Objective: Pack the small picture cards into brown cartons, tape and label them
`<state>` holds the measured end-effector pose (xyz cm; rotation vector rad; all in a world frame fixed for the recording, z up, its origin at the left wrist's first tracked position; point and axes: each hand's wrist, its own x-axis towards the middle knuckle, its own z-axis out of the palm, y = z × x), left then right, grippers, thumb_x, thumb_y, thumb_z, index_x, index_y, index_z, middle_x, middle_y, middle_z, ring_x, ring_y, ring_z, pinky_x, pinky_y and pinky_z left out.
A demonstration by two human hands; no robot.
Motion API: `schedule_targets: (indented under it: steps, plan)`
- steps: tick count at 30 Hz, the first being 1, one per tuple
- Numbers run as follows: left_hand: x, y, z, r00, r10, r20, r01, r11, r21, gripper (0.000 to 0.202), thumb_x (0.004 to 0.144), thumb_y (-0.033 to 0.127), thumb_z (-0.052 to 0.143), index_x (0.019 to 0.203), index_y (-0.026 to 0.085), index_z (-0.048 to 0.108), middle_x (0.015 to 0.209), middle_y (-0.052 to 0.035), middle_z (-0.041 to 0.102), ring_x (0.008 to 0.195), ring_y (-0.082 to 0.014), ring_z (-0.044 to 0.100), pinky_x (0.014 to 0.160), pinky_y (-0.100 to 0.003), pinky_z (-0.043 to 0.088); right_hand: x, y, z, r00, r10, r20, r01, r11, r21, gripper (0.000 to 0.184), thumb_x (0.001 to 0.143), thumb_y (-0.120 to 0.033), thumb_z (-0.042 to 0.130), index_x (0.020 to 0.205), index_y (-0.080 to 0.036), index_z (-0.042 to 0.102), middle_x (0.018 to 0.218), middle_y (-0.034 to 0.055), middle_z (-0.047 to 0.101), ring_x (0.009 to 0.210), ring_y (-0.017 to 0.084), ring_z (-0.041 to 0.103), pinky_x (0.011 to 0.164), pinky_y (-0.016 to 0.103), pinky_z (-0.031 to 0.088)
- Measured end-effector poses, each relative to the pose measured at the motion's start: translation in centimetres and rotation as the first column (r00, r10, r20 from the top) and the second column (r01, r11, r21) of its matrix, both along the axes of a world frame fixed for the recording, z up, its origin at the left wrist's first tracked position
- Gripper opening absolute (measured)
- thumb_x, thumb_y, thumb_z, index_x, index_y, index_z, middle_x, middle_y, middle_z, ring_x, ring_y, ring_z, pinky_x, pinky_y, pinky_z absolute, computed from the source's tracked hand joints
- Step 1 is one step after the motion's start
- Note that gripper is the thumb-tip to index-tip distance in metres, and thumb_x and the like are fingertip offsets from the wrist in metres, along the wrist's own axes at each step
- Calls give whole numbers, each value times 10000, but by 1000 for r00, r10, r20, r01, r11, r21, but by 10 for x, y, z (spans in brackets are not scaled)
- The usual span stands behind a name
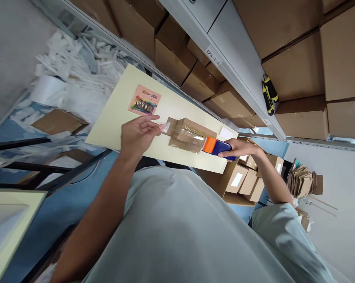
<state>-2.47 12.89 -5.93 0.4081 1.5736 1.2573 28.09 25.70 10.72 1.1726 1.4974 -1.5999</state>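
A small cardboard box (192, 127) lies on the pale yellow tabletop, with clear shiny tape across its top and an end flap (172, 126) sticking out to the left. A small white label (166, 127) is on that flap. My left hand (140, 133) pinches the flap's edge by the label, index finger stretched along above it. In my right hand (239, 148) is an orange and blue tape dispenser (217, 147), its orange head against the box's right part. A pink printed card (144, 100) with a colourful picture lies beyond my left hand.
Shelves with cardboard boxes (295, 63) run along the far side; yellow-black cutters (268, 94) rest on one. White packing scraps (77, 74) are heaped at left. A carton of smaller boxes (239, 179) stands off the table's right end. White paper (225, 133) lies near the dispenser.
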Motion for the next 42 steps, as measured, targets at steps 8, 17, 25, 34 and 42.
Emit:
schedule_targets:
  steps: [8,17,25,34,42]
  plan:
    - [17,18,-59,999,2,39,5,983,-184,252,656,382,924,818,213,831,822,-61,811,772,-234,756,761,-371,686,0,34,-60,996,5,86,2,997,-73,618,776,-749,904,862,-165,720,721,31,736,655,152,712,604,242,592]
    - [13,18,-89,995,-96,1,93,969,-228,249,738,405,899,848,196,821,808,-58,797,755,-223,764,789,-376,698,5,36,-88,995,2,97,4,998,-69,623,777,-751,897,921,-165,743,724,14,731,639,143,697,585,228,562]
    - [21,24,-135,999,-54,1,53,974,-222,207,761,326,858,884,162,827,853,-71,814,785,-219,755,823,-401,692,-3,37,-108,997,-9,71,14,998,-60,535,828,-670,901,900,-174,713,699,-7,711,632,125,686,559,196,541]
    - [80,24,-192,987,-35,155,61,984,-165,443,782,438,884,1092,130,810,968,-101,806,868,-228,740,864,-376,639,-5,29,-128,997,-25,73,28,999,-46,495,835,-599,953,808,-187,679,685,4,725,595,124,675,516,184,573]
    - [83,10,-135,879,-145,-454,75,983,-169,408,1073,515,588,1061,168,803,1038,-124,783,980,-264,746,907,-339,543,-8,24,-126,996,-11,91,11,1000,6,466,860,-576,943,869,-182,693,696,9,737,594,133,686,508,200,573]
